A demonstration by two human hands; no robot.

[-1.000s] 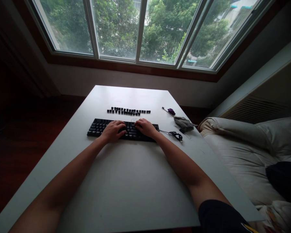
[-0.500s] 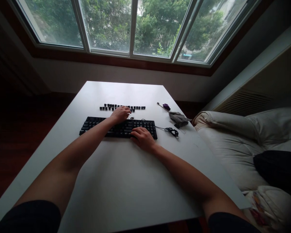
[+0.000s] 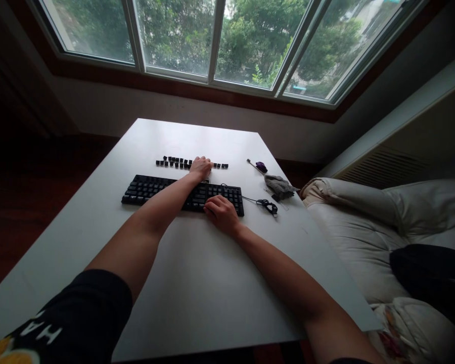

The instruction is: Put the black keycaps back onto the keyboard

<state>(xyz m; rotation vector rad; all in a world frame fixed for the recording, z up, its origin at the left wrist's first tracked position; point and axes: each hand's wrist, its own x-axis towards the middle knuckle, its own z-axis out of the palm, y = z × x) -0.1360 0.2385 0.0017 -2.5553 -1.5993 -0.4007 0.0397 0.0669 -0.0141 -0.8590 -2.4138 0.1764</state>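
Note:
A black keyboard [image 3: 151, 188] lies on the white table [image 3: 197, 298], crossed by my left forearm. Behind it, loose black keycaps [image 3: 174, 163] stand in two rows. My left hand [image 3: 200, 168] is over the right part of these rows, fingers bent down and together; its fingertips are hidden, so what they pinch, if anything, does not show. Closed over the keyboard's near edge, right of its middle, is my right hand [image 3: 222, 211], with curled fingers on the front keys.
Right of the keyboard lies its coiled cable [image 3: 267, 205]. Beyond are a grey cloth [image 3: 279, 186], a small purple item [image 3: 261, 166] and a thin brush-like stick [image 3: 255, 166]. A pale sofa [image 3: 345, 222] with a dark object on it adjoins the table's right side.
My left hand has moved away from the keyboard's back edge, forward and right, over the keycap rows. My right hand stays on the keyboard. The view has shifted slightly.

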